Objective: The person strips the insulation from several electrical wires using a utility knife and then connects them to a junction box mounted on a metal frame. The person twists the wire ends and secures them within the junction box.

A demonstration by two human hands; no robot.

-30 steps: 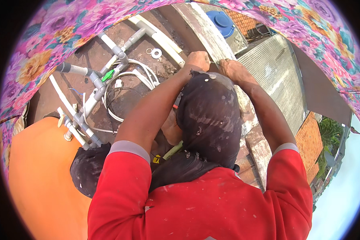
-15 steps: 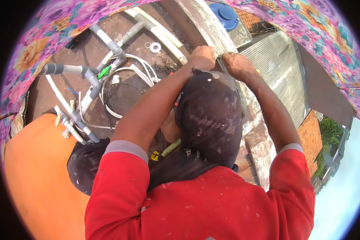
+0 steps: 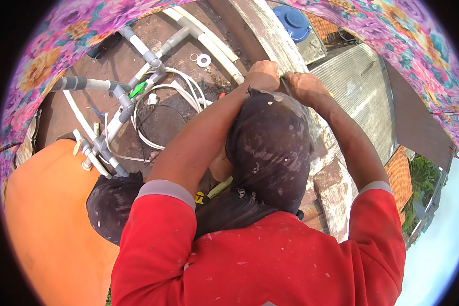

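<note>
Concrete parapet wall (image 3: 270,38), stiff and heavy-looking: left hand (image 3: 264,75) and right hand (image 3: 303,86) are gripping its edge, fingers curled narrow.

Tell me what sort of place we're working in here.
Most likely a rooftop, outdoors. An orange water tank stands beside grey plastic pipes, a corrugated metal roof lies lower down, and both hands, left hand and right hand, rest on the concrete parapet wall.

a long pale concrete parapet wall (image 3: 270,38), its top weathered and stained, runs slantwise past the white pipes (image 3: 209,38); both hands rest closed on its upper edge.
</note>
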